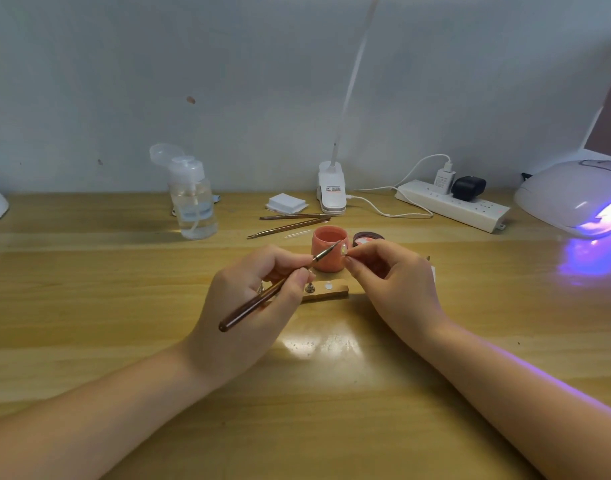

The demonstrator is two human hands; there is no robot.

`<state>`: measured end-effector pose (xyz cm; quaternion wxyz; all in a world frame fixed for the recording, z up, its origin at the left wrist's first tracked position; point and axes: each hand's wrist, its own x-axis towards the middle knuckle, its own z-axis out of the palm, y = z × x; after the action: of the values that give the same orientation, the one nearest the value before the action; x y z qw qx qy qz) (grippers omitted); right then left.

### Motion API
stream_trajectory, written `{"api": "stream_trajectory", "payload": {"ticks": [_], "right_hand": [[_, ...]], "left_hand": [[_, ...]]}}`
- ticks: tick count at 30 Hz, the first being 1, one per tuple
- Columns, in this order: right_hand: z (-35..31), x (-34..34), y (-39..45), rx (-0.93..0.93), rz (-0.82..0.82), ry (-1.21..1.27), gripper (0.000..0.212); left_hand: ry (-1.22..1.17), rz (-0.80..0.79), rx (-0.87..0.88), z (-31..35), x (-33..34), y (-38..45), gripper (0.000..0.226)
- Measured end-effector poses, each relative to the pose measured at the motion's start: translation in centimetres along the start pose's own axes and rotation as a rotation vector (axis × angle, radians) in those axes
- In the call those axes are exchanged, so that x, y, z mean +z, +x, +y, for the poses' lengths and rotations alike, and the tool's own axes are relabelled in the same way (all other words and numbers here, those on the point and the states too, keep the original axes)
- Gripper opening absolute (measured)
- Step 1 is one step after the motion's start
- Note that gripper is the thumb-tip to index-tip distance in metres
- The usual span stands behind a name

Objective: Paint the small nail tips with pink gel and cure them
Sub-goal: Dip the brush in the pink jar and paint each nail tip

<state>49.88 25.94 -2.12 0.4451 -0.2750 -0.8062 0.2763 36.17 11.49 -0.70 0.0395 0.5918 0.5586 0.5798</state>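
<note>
The left hand (259,299) is gripping a dark brush (273,292) between curled fingers and thumb, its fine tip reaching toward the right hand's fingertips. The right hand (390,285) is pinching a small pale nail tip (343,250) between thumb and forefinger, just in front of the open pink gel pot (328,252). A wooden holder (328,291) is lying beneath the fingers, and the lamp (574,199) is glowing purple well off to the right of them
</note>
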Motion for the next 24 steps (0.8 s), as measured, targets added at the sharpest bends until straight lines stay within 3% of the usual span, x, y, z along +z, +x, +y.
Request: {"api": "stream_trajectory", "payload": {"ticks": [18, 24], "right_hand": [[-0.26, -0.11, -0.08, -0.041, -0.030, -0.003, 0.012], [-0.39, -0.13, -0.15, -0.054, -0.042, -0.001, 0.011]], "left_hand": [[-0.021, -0.001, -0.030, -0.41, 0.19, -0.17, 0.023], [-0.016, -0.024, -0.080, -0.50, 0.43, -0.19, 0.014]]}}
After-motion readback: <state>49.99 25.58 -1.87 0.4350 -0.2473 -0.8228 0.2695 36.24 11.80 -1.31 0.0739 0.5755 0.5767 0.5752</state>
